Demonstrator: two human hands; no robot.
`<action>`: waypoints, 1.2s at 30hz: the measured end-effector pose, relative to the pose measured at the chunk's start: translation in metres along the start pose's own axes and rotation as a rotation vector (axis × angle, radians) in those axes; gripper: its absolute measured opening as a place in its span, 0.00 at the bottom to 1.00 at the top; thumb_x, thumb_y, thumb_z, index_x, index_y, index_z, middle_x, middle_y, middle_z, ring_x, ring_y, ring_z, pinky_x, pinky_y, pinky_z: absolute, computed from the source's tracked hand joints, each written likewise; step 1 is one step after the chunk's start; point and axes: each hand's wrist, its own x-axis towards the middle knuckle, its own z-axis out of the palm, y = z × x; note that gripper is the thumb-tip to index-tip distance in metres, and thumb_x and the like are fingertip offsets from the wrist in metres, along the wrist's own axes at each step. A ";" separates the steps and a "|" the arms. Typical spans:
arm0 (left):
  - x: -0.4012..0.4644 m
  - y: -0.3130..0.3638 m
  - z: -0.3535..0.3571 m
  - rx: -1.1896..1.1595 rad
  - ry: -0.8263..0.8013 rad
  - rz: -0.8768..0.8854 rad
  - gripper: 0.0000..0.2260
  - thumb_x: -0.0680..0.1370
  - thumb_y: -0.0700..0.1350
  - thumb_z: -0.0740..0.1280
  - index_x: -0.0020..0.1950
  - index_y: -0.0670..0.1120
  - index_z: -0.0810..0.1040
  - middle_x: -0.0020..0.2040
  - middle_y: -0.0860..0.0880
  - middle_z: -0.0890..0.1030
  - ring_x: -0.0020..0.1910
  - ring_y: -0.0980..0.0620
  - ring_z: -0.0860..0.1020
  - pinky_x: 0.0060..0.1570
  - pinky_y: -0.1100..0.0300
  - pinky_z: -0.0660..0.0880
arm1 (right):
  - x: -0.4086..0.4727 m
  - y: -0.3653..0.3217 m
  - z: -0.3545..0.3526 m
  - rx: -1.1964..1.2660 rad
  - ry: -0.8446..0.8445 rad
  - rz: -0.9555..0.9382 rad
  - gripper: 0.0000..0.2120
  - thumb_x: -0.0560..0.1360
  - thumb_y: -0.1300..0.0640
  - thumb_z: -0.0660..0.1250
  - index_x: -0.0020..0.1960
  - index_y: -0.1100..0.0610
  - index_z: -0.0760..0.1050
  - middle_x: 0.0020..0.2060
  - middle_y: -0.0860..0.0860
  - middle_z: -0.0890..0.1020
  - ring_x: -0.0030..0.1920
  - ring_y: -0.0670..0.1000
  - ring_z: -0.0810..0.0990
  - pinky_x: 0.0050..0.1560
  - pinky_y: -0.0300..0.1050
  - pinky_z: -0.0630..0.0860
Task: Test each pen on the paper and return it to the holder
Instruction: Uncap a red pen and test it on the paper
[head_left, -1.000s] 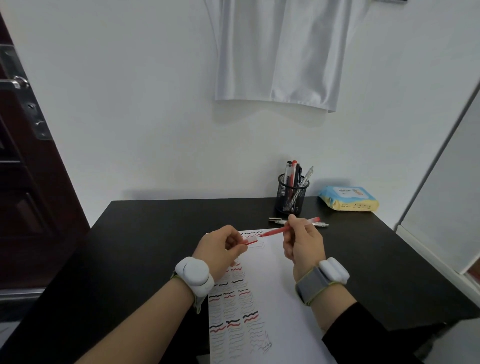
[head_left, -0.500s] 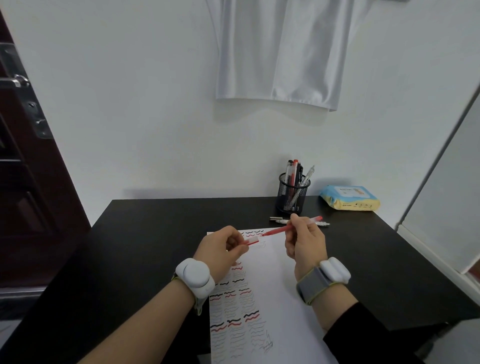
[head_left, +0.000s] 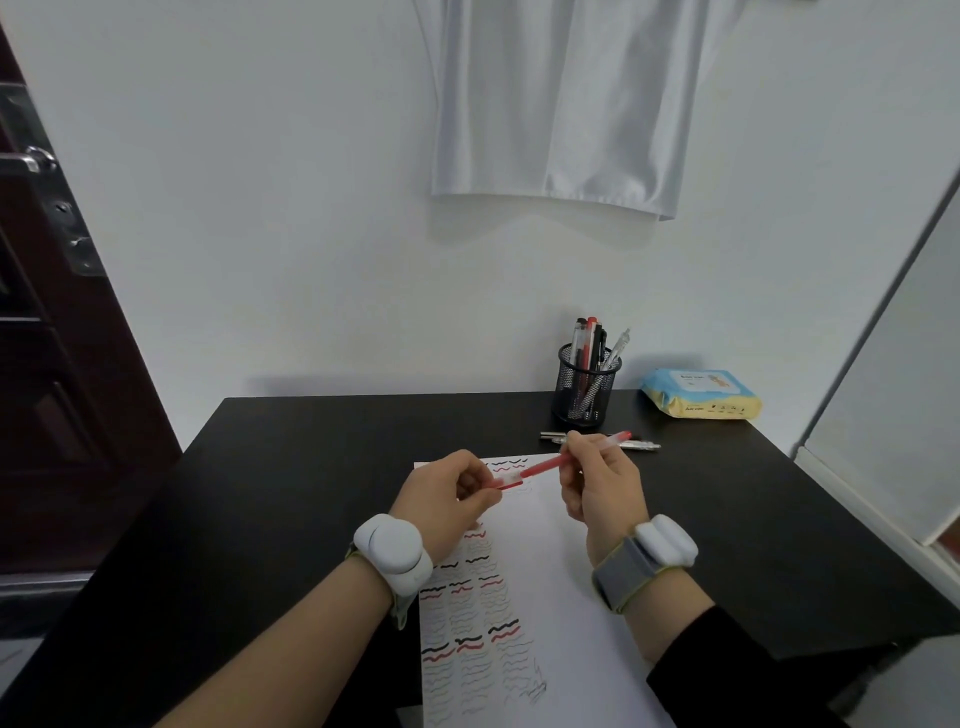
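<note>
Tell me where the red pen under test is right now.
In the head view the red pen is held between both hands above the top of the paper: the left hand pinches its cap end, the right hand grips the barrel, just before the mesh holder.

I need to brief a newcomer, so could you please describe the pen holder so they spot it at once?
Find the black desk against the white wall. At its far edge, left of the yellow tissue pack, stands the pen holder: the only upright black mesh cup, with pens sticking out.
</note>
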 end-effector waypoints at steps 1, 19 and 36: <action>0.000 0.001 0.001 0.000 -0.008 -0.006 0.04 0.75 0.45 0.71 0.49 0.50 0.78 0.43 0.53 0.79 0.41 0.54 0.80 0.39 0.63 0.81 | -0.001 0.001 0.001 -0.013 -0.016 0.005 0.11 0.81 0.55 0.62 0.41 0.58 0.75 0.27 0.52 0.73 0.24 0.47 0.65 0.23 0.38 0.62; -0.003 0.021 -0.003 -0.156 -0.178 -0.069 0.05 0.78 0.45 0.67 0.48 0.52 0.82 0.38 0.49 0.81 0.32 0.56 0.77 0.38 0.67 0.78 | 0.000 0.002 -0.001 0.031 -0.115 0.006 0.13 0.82 0.56 0.56 0.41 0.59 0.72 0.25 0.52 0.71 0.22 0.49 0.64 0.23 0.40 0.60; -0.005 0.019 -0.006 -0.521 -0.332 -0.299 0.11 0.80 0.44 0.64 0.47 0.41 0.85 0.34 0.46 0.74 0.31 0.53 0.70 0.34 0.62 0.72 | -0.005 0.008 0.004 0.013 -0.141 -0.090 0.12 0.81 0.60 0.54 0.41 0.60 0.67 0.25 0.53 0.67 0.22 0.49 0.62 0.22 0.38 0.60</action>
